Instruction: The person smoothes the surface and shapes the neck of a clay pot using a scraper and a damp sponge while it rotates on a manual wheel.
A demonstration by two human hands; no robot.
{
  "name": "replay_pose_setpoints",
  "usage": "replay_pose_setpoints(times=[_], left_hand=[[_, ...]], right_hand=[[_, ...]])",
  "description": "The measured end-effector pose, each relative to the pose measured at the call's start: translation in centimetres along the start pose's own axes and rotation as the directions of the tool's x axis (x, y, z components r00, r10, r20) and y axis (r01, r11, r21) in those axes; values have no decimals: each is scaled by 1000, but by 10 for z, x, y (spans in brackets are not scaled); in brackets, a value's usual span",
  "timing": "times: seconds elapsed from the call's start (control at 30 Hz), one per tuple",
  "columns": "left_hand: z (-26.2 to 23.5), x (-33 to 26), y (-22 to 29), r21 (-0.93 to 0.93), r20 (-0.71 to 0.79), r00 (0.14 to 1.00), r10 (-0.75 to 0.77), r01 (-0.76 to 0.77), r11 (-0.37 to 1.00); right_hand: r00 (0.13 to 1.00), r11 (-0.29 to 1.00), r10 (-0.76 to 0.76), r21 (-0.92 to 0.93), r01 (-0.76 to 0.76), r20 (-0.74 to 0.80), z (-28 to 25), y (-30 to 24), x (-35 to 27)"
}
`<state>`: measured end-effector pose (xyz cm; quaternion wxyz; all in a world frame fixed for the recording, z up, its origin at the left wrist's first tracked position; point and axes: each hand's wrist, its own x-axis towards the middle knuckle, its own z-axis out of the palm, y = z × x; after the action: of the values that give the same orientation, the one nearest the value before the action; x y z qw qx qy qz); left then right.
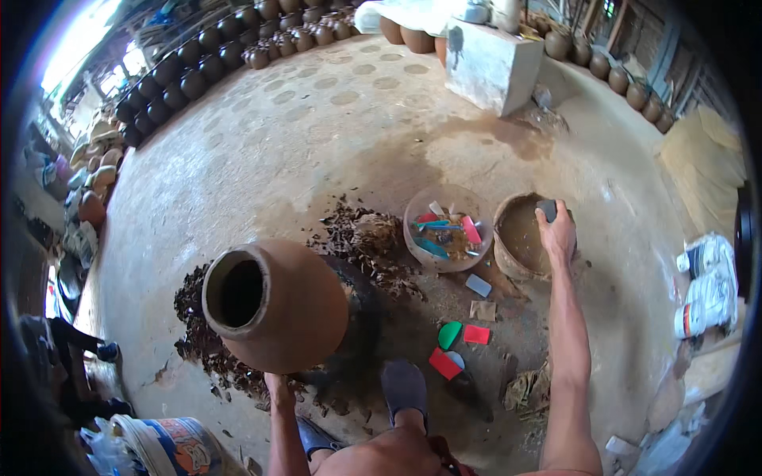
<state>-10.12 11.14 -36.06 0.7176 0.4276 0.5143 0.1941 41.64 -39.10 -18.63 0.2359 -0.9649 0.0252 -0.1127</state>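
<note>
Wetting a dark pad (547, 209), pinched in the right hand (556, 232) over the muddy water bowl (514, 238) toward the floor's right edge, while bracing the tilted clay pot (274, 305) from below with the left hand (278, 386), fingers hidden; best dipped shallow, pot kept steady

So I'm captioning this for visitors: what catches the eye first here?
The big round terracotta clay pot, tipped on its side at centre-left, with the left hand at its lower edge. To the right, the right hand holds a dark grey block over a muddy water-filled bowl.
</note>
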Motion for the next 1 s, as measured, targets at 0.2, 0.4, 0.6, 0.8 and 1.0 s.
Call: replay_pose_setpoints(times=[0.2,0.4,0.6,0.8,1.0], left_hand=[[-22,85,33,225,121,975,185,-208,952],[-17,97,17,332,122,945,302,-326,885],[-18,59,-47,250,-187,899,397,-347,904],[68,-91,-72,-47,-1,906,-423,423,905],[22,-14,-16,-224,-158,984,77,-112,968]], right_hand=[[842,765,-492,352,539,-220,-3,-140,-27],[460,353,-885,539,765,-72,-35,-334,-138],[202,63,-971,678,733,-128,-20,-429,-195],[86,110,-994,572,813,68,-30,-422,-177],[56,118,-990,547,829,129,-49,-438,-188]])
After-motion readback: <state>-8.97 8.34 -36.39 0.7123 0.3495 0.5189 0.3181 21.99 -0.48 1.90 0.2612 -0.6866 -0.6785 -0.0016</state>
